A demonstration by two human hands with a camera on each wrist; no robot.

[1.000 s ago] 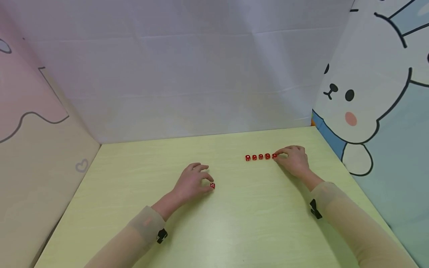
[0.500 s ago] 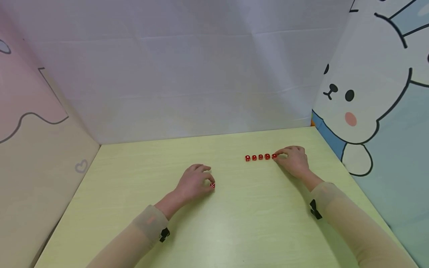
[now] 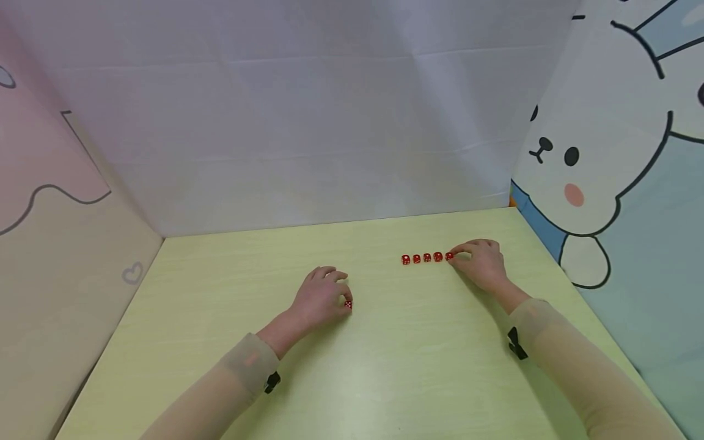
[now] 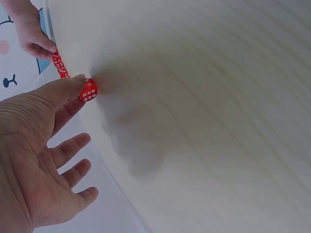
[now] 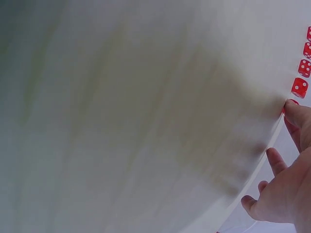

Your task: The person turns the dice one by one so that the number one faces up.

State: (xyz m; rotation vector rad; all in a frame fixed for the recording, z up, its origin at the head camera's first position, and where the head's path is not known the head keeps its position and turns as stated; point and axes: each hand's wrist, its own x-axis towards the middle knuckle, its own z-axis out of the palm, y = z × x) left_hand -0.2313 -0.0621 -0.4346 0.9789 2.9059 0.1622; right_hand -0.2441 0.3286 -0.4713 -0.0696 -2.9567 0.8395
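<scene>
My left hand [image 3: 320,299] pinches a red die [image 4: 89,90] with white dots between thumb and index finger, its other fingers spread apart. Farther back and to the right, several red dice [image 3: 427,258] stand in a short row with narrow gaps between them. At the right end of that row my right hand [image 3: 481,264] holds the last die [image 3: 449,256] between thumb and index finger. In the right wrist view that die is mostly hidden behind the thumb, and a die with two dots [image 5: 300,87] stands beside it.
The dice stand on a pale wood-grain table [image 3: 374,366]. A white sheet [image 3: 330,122] hangs behind its back edge. Printed cloths flank the table, a pink and cream one [image 3: 49,275] on the left and a cartoon animal one [image 3: 605,153] on the right.
The left index finger has come down over the die, and the left forearm has shifted slightly right. The right hand and the row of dice keep their places.
</scene>
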